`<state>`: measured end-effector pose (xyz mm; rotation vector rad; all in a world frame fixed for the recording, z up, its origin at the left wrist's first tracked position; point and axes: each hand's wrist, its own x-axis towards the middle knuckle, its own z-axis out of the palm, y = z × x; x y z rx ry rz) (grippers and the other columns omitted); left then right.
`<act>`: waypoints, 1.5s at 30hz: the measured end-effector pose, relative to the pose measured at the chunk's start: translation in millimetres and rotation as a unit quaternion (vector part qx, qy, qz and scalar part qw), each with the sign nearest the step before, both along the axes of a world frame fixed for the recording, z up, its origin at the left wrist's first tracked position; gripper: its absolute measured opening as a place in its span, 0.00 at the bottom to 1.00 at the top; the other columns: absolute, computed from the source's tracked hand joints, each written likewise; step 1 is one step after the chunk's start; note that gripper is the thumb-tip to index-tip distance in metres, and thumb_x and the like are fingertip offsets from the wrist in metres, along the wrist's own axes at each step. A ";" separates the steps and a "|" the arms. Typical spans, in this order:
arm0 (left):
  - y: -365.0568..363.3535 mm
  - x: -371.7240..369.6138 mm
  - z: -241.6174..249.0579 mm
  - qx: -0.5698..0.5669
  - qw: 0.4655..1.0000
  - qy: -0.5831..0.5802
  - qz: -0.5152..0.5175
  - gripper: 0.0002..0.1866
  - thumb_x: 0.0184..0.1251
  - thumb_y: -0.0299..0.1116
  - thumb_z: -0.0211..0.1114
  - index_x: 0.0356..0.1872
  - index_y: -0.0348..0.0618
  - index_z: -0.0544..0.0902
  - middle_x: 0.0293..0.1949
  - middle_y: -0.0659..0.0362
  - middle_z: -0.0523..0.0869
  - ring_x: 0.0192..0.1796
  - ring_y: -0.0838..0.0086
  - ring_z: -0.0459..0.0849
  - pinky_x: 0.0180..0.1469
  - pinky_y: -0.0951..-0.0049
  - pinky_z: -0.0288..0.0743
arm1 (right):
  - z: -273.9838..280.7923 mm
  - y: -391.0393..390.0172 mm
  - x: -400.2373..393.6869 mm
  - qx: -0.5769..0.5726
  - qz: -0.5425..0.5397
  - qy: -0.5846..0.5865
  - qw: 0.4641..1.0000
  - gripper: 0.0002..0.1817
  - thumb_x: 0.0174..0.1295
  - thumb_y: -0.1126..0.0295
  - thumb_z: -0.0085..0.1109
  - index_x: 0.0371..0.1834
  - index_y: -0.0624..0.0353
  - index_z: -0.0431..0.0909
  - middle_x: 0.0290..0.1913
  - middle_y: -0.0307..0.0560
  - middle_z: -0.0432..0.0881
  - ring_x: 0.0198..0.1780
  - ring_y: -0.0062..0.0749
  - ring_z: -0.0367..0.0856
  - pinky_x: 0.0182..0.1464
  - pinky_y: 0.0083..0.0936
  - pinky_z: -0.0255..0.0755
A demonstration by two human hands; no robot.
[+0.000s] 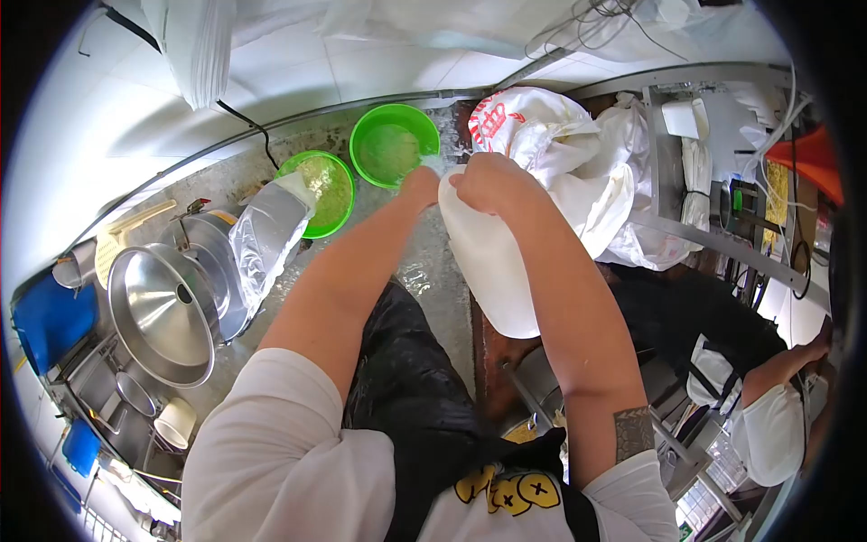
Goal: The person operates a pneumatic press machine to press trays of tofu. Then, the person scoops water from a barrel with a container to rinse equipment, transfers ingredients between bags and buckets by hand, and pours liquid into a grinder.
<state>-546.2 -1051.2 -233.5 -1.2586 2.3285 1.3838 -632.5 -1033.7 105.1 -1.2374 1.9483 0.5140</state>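
My left hand [418, 187] is closed beside the right rim of a green tub [357, 172] holding cloudy water. Its fingertips are hidden from me, and a clear, shiny patch, water or plastic, shows just above it. Close by on the right, my right hand [495, 183] is closed at the upper end of a smooth white rounded object [492, 275]. That object hangs down beneath my right forearm, and its exact kind cannot be told. A second green tub [348, 212], filled with pale yellowish bits, stands to the left.
Large white sacks [569, 135] with red print lie to the right of my hands. At left are a wide steel bowl [144, 298] and a clear plastic sheet [262, 239]. Wet concrete floor [411, 257] shows between my arms. Another person's arm [781, 370] is at far right.
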 end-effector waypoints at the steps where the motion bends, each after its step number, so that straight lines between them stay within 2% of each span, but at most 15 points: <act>1: 2.8 9.6 6.6 -0.002 1.000 -0.001 -0.006 0.15 0.61 0.41 0.68 0.39 0.38 0.91 0.40 0.41 0.92 0.45 0.44 0.92 0.49 0.48 0.85 | 0.7 7.9 0.1 -0.024 -0.019 0.000 1.000 0.23 0.74 0.53 0.57 0.47 0.64 0.91 0.51 0.65 0.89 0.55 0.58 0.89 0.59 0.48 0.81; 8: 23.6 115.7 43.2 -0.104 0.994 0.005 0.026 0.17 0.66 0.38 0.60 0.42 0.36 0.90 0.43 0.38 0.91 0.49 0.41 0.90 0.53 0.46 0.83 | -2.1 157.2 29.8 -0.216 -0.070 -0.059 0.972 0.27 0.76 0.47 0.57 0.47 0.68 0.81 0.45 0.69 0.87 0.50 0.67 0.86 0.55 0.54 0.78; 9: 30.3 135.3 65.6 -0.111 0.994 0.001 -0.008 0.17 0.68 0.39 0.59 0.42 0.36 0.90 0.44 0.37 0.91 0.50 0.40 0.89 0.54 0.45 0.82 | -11.1 197.4 39.5 -0.276 -0.064 -0.072 0.956 0.27 0.74 0.47 0.60 0.47 0.66 0.77 0.43 0.66 0.86 0.48 0.67 0.85 0.53 0.55 0.77; 11: 46.4 165.3 85.5 -0.090 0.992 0.001 0.083 0.16 0.71 0.38 0.59 0.45 0.37 0.89 0.45 0.38 0.90 0.50 0.39 0.88 0.53 0.45 0.81 | -3.9 274.8 69.1 -0.249 -0.120 -0.083 0.957 0.26 0.72 0.47 0.63 0.48 0.64 0.79 0.47 0.67 0.85 0.52 0.66 0.83 0.53 0.55 0.77; 14: 79.6 207.2 114.9 -0.157 0.984 0.053 0.062 0.13 0.73 0.34 0.58 0.47 0.39 0.87 0.46 0.37 0.89 0.51 0.38 0.88 0.52 0.44 0.81 | -13.0 414.6 123.9 -0.220 -0.226 -0.077 0.946 0.26 0.71 0.53 0.65 0.58 0.64 0.76 0.55 0.67 0.83 0.59 0.66 0.81 0.59 0.51 0.76; 17: 123.1 227.1 147.3 -0.175 0.982 0.076 -0.002 0.12 0.75 0.35 0.57 0.43 0.38 0.85 0.43 0.36 0.88 0.48 0.36 0.86 0.51 0.42 0.79 | -40.9 569.9 200.0 -0.308 -0.324 -0.037 0.894 0.25 0.68 0.57 0.66 0.58 0.65 0.75 0.55 0.67 0.82 0.59 0.66 0.81 0.60 0.52 0.75; 20: 186.5 231.2 169.1 -0.177 0.970 0.119 -0.121 0.13 0.75 0.36 0.58 0.40 0.36 0.83 0.42 0.36 0.87 0.47 0.35 0.85 0.48 0.43 0.78 | -28.8 693.2 298.9 -0.378 -0.452 0.119 0.799 0.20 0.65 0.65 0.66 0.56 0.64 0.80 0.51 0.66 0.86 0.59 0.65 0.83 0.61 0.50 0.77; 23: 290.3 220.2 206.6 -0.186 0.920 0.174 -0.297 0.16 0.76 0.39 0.59 0.36 0.34 0.83 0.35 0.37 0.88 0.40 0.38 0.87 0.42 0.46 0.78 | -15.9 794.3 416.8 -0.356 -0.636 0.109 0.676 0.21 0.60 0.65 0.66 0.53 0.66 0.78 0.52 0.68 0.85 0.58 0.68 0.83 0.61 0.52 0.78; 25: 377.1 216.7 247.8 -0.006 0.915 0.111 -0.388 0.20 0.79 0.44 0.61 0.33 0.35 0.82 0.26 0.44 0.87 0.30 0.50 0.88 0.36 0.51 0.78 | -17.5 845.2 503.5 -0.298 -0.719 0.163 0.606 0.21 0.58 0.66 0.65 0.52 0.67 0.79 0.52 0.69 0.86 0.57 0.68 0.84 0.60 0.52 0.78; 27: 465.9 218.5 268.9 0.042 0.868 0.082 -0.488 0.24 0.81 0.49 0.61 0.31 0.37 0.81 0.20 0.51 0.85 0.24 0.62 0.86 0.32 0.57 0.76 | -12.4 878.0 582.7 -0.310 -0.800 0.195 0.474 0.22 0.62 0.60 0.69 0.51 0.67 0.82 0.52 0.70 0.87 0.57 0.66 0.86 0.58 0.49 0.80; 32: 673.9 246.5 331.8 0.071 0.677 0.122 -0.723 0.22 0.82 0.47 0.64 0.29 0.40 0.80 0.19 0.57 0.83 0.24 0.72 0.83 0.31 0.63 0.76 | -22.9 920.9 726.0 -0.279 -0.901 0.257 0.213 0.29 0.65 0.50 0.72 0.55 0.67 0.83 0.51 0.68 0.89 0.57 0.60 0.88 0.58 0.45 0.80; 35: 771.9 278.1 368.7 0.110 0.625 -0.015 -0.773 0.22 0.81 0.47 0.65 0.31 0.38 0.83 0.26 0.56 0.87 0.26 0.74 0.84 0.33 0.66 0.79 | -22.5 929.7 768.8 -0.238 -0.919 0.295 0.109 0.30 0.66 0.50 0.71 0.59 0.67 0.82 0.52 0.68 0.89 0.56 0.58 0.89 0.58 0.44 0.80; 37: 820.3 281.1 346.7 0.088 0.475 0.062 -0.874 0.14 0.78 0.40 0.69 0.46 0.38 0.90 0.39 0.57 0.93 0.43 0.74 0.90 0.51 0.70 0.83 | -23.5 943.9 787.0 -0.244 -0.926 0.286 0.044 0.30 0.68 0.52 0.70 0.62 0.67 0.82 0.54 0.66 0.89 0.58 0.56 0.89 0.60 0.42 0.80; 39: 871.3 301.3 374.1 0.086 0.420 0.016 -0.903 0.17 0.76 0.42 0.69 0.50 0.37 0.90 0.43 0.51 0.94 0.48 0.69 0.92 0.54 0.66 0.83 | -29.1 959.5 797.3 -0.299 -0.903 0.305 -0.055 0.28 0.68 0.54 0.71 0.63 0.65 0.82 0.56 0.62 0.90 0.59 0.52 0.89 0.62 0.41 0.80; 45: 1015.2 288.4 339.4 0.117 0.367 0.041 -0.922 0.17 0.75 0.42 0.69 0.49 0.36 0.90 0.44 0.46 0.93 0.49 0.62 0.92 0.56 0.65 0.82 | -24.3 1043.2 786.9 -0.273 -0.904 0.319 -0.083 0.27 0.67 0.57 0.73 0.64 0.62 0.82 0.57 0.57 0.91 0.61 0.44 0.89 0.64 0.38 0.79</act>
